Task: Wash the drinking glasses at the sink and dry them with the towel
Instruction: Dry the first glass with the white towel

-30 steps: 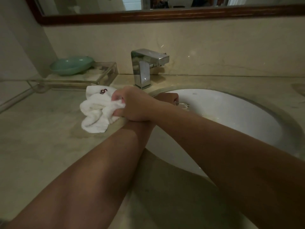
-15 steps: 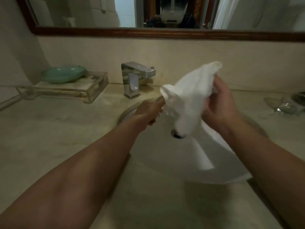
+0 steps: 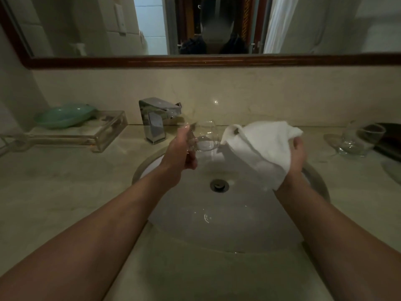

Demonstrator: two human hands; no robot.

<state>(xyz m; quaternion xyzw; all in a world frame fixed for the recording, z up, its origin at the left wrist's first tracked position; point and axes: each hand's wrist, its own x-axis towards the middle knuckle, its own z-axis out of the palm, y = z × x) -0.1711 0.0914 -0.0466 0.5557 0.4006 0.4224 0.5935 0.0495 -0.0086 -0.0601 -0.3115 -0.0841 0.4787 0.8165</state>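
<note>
Over sink (image 3: 238, 227): left hand (image 3: 180, 154), fingers curled round glass (image 3: 206, 139) at base end. Glass on its side, long axis left-right, mouth toward towel (image 3: 258, 146). Right hand (image 3: 297, 154) grips towel, corner just beside rim.

Left hand (image 3: 181, 149), right hand (image 3: 298, 152), both curled

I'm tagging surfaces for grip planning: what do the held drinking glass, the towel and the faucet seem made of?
The drinking glass in the left hand looks like clear, glossy glass; the basin shows through it. The towel in the right hand is white, matte cloth, probably terry, in soft folds. The faucet is polished metal, likely chromed, with bright reflections.
</note>
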